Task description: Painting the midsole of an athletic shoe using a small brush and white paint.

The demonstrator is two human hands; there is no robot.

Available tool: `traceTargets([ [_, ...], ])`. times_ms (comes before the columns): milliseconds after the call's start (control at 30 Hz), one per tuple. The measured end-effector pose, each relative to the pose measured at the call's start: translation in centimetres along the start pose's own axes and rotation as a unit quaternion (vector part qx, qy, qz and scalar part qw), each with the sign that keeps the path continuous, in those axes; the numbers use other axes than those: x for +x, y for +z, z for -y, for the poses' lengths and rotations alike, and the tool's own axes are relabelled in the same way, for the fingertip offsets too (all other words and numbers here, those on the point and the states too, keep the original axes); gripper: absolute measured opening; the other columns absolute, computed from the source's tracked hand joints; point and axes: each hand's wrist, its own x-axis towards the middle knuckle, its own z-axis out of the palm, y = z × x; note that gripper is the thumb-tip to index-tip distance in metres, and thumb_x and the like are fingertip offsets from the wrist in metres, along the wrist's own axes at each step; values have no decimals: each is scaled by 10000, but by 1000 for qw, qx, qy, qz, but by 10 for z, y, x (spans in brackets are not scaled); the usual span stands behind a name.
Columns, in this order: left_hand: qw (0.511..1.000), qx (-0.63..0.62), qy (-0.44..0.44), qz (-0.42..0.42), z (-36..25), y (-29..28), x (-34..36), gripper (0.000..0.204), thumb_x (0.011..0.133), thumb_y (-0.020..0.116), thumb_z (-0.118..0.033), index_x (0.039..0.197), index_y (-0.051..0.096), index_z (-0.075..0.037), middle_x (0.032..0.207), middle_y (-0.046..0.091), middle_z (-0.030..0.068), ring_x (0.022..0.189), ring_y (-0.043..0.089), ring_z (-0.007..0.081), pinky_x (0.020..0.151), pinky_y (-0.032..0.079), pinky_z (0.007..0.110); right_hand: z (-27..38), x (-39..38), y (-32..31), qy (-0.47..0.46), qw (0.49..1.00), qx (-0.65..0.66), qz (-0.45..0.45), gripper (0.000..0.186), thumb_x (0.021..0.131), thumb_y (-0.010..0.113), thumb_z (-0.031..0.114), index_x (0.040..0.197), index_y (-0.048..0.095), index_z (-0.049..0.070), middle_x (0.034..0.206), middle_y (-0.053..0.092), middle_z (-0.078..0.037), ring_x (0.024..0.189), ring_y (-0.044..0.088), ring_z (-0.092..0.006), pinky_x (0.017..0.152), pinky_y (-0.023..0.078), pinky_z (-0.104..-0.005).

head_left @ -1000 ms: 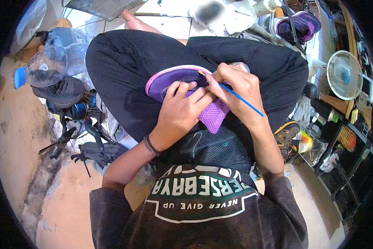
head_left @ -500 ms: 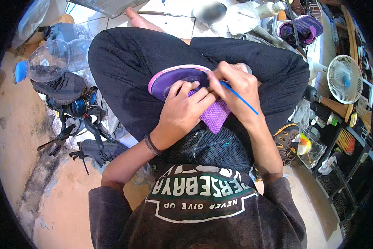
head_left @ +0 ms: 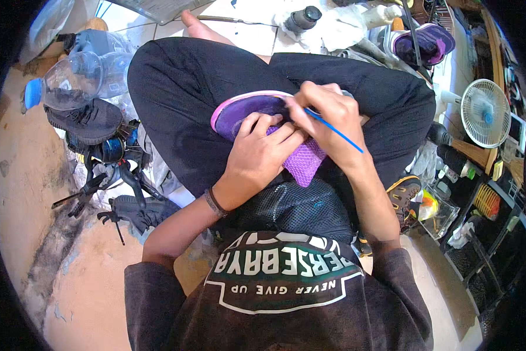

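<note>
A purple shoe [head_left: 308, 165] with textured mesh and a pink-and-white rim lies across my lap. My left hand [head_left: 256, 153] is closed on its mesh side, fingers curled over the near edge. My right hand [head_left: 334, 120] pinches a thin blue stick-like handle [head_left: 343, 138] against the shoe's rim. The handle's rear end points down toward my right wrist; its working tip is hidden by my fingers, so I cannot tell its kind. Part of the shoe is covered by both hands.
Left of my knee lie a large clear bottle [head_left: 73, 82] with a blue cap and a black shoe [head_left: 90, 121]. Beyond my legs are a small dark jar [head_left: 304, 19] and another purple shoe [head_left: 429, 44]. A white fan [head_left: 485, 111] stands at the right.
My right hand has shifted slightly left and up along the shoe's rim, with the blue handle still in it. My left hand has barely moved.
</note>
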Motion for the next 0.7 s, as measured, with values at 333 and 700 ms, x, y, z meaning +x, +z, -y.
traceTargets([
  [333, 1000, -14, -1, 12, 0, -4, 1, 425, 848, 619, -160, 1270, 661, -129, 1223, 650, 50, 1164, 573, 300, 1061, 375, 483, 7, -2, -4, 41, 999, -15, -6, 186, 925, 688, 132, 845, 552, 33, 736, 644, -137, 710, 671, -317, 725, 478, -397],
  [700, 1000, -2, -8, 21, 0, -6, 1, 475, 819, 653, -160, 1293, 657, -136, 1245, 656, 36, 1158, 579, 297, 1054, 385, 478, 9, -15, -6, 65, 996, -47, -40, 182, 913, 702, 109, 824, 559, 39, 739, 657, -127, 701, 679, -299, 729, 481, -392],
])
